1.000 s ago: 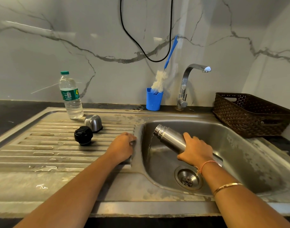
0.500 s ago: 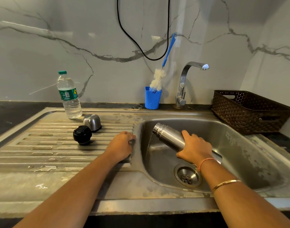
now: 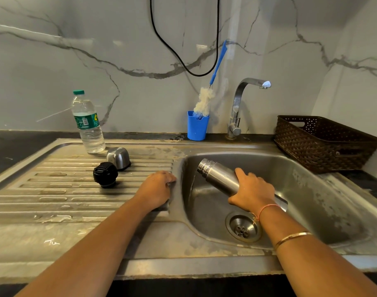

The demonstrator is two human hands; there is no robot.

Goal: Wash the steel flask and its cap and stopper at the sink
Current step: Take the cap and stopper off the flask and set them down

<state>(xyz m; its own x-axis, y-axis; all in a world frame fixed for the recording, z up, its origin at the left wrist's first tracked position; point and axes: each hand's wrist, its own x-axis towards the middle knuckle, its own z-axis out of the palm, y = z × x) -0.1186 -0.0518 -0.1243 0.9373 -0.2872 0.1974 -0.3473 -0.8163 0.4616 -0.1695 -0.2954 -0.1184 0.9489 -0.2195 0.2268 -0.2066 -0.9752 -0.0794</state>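
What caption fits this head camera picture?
Right hand tilts the cylindrical steel flask, pouring water into the steel sink; left hand rests on its edge.

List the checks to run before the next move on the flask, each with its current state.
1. Flask held firmly: right hand grips the steel flask, tilted mouth-down over the sink. Ok.
2. Flask drained: water is running from its mouth. Not ok.
3. Other hand free: left hand rests on the sink's edge, holding nothing. Ok.
4. Brush ready: brush stands in the blue cup beside the tap. Ok.
5. Parts off: cap and stopper sit on the drainboard. Ok.
6. Flask interior clean: cannot tell.
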